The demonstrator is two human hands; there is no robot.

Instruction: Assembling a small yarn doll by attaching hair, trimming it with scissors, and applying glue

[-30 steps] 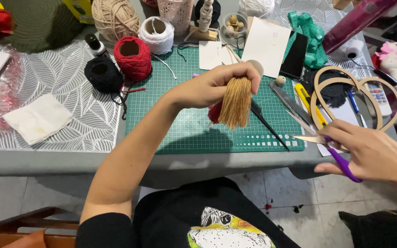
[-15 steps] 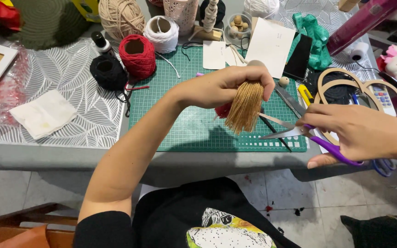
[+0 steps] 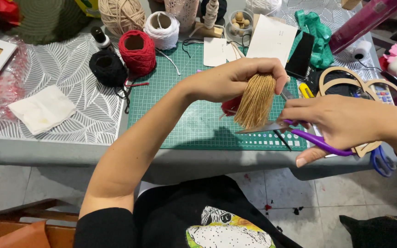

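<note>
Grey counter (image 3: 47, 154) w/ green cutting mat (image 3: 184, 105) in the middle, leaf-print mat to its left. Yarn at the back: beige ball (image 3: 121, 14), red spool (image 3: 137, 51), white spool (image 3: 163, 30), black ball (image 3: 108, 67). Wooden hoops (image 3: 345, 76) lie on the right, folded white cloth (image 3: 43, 109) on the left.

Left hand (image 3: 235, 78) is held over the green mat, grip pinched round the head of a tan tassel (image 3: 255, 102); fringe hangs down, a bit of red just behind it. Right hand (image 3: 341, 121) has fingers thru the purple handles of the scissors (image 3: 295, 131), grip closed on them; blades a little apart, right at the fringe tips.

Step, as I judge it: trimming the tassel's bottom edge. Next cut calls for blades level across the ends, tassel kept steady & hanging straight, small snips so the edge comes out even.
</note>
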